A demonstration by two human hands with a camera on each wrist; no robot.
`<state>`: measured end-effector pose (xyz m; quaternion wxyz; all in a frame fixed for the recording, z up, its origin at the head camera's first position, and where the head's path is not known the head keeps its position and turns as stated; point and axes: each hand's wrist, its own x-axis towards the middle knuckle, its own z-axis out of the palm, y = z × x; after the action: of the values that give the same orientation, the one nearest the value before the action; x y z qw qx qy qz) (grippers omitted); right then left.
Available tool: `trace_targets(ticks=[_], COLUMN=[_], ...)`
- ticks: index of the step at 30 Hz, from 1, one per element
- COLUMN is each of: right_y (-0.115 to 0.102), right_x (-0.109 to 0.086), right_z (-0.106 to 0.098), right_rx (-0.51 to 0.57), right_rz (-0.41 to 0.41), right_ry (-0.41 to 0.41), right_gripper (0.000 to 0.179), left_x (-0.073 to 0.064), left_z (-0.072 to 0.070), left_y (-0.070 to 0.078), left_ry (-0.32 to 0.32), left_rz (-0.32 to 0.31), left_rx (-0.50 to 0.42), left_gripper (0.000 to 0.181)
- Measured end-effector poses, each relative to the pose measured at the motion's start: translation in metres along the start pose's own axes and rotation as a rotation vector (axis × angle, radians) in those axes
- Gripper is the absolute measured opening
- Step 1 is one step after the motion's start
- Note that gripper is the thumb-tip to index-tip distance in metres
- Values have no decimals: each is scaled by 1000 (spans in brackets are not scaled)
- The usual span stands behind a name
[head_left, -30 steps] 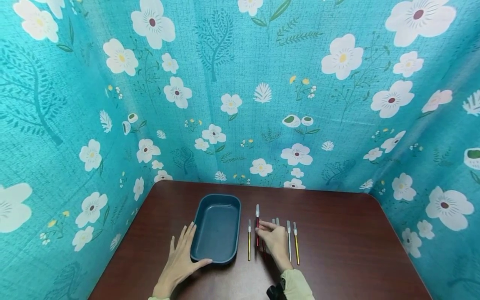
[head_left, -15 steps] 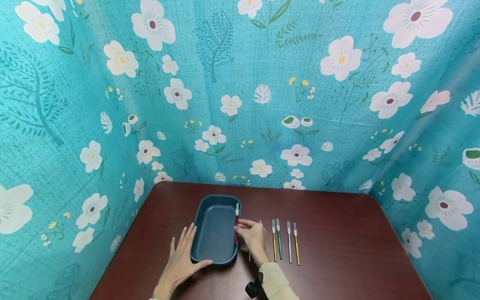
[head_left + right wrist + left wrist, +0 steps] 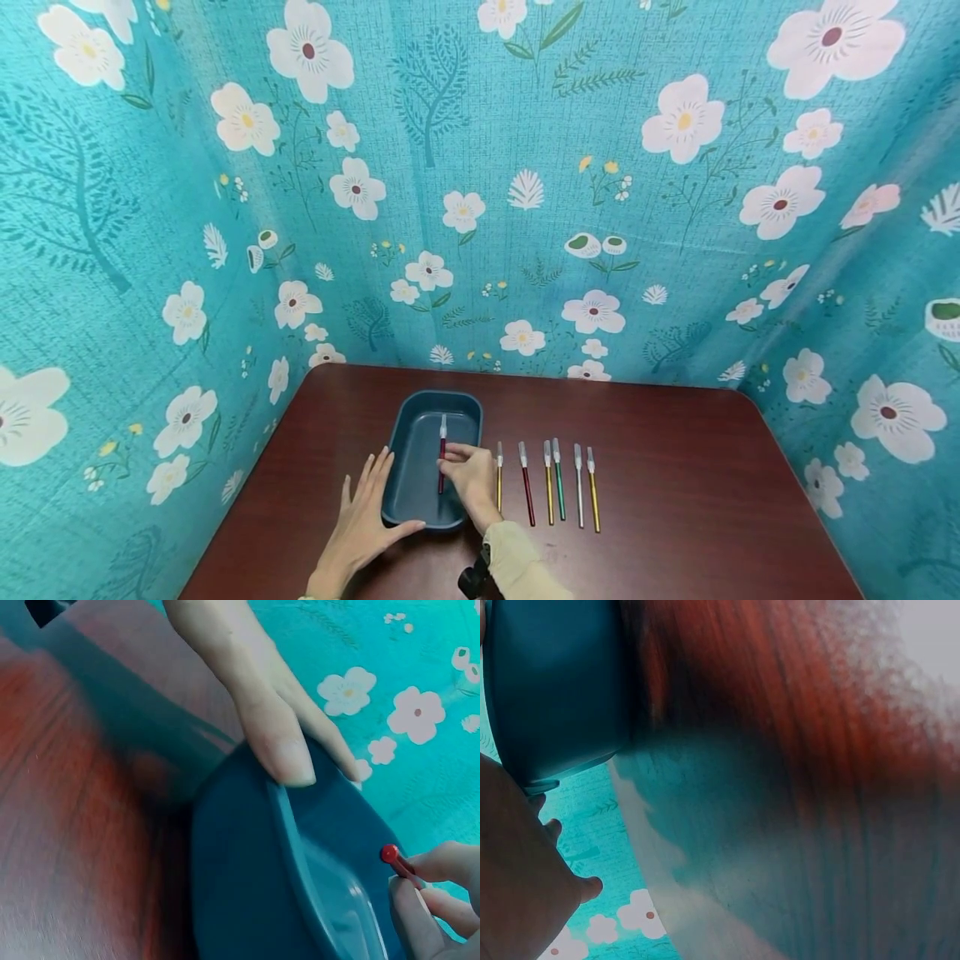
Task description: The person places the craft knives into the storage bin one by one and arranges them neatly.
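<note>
In the head view my right hand (image 3: pixel 471 479) pinches a red craft knife (image 3: pixel 441 454) with a clear cap, over the inside of a blue rectangular tray (image 3: pixel 411 483). The knife stands lengthwise to the tray, cap toward the far side. In the right wrist view the red rounded end of this knife (image 3: pixel 390 853) shows between thumb and fingers. My left hand (image 3: pixel 358 517) rests against the tray's left side, fingers straight and spread, its thumb along the near rim. The left wrist view shows only part of that hand and the tray's outer wall (image 3: pixel 559 682).
Right of the tray several capped knives lie in a row on the brown table (image 3: pixel 675 475): a gold one (image 3: pixel 499 487), a dark red one (image 3: pixel 528 492), a green one (image 3: pixel 559 492), a silver one (image 3: pixel 579 492) and others. A flowered curtain (image 3: pixel 510 283) hangs behind.
My right hand has carried the red knife from the row leftward, across the tray's right rim, to above its middle. My left hand and the tray have stayed put.
</note>
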<state>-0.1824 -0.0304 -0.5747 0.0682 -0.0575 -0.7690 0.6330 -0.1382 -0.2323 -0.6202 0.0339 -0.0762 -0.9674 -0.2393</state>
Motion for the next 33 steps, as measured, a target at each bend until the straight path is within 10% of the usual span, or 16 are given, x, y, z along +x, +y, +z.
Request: trace_targets(ticks=[23,33], right_y=[16,22], right_x=[-7,-9], right_z=[62,69], right_rx=[3,-152], right_rz=[165,190], right_ry=[-7,41], right_gripper=[17,16], left_x=[-1,-3], left_z=[1,-2], left_y=[1,3], left_ry=[16,13], left_rz=[20,14], left_rx=[-34,-47], left_gripper=[123,123])
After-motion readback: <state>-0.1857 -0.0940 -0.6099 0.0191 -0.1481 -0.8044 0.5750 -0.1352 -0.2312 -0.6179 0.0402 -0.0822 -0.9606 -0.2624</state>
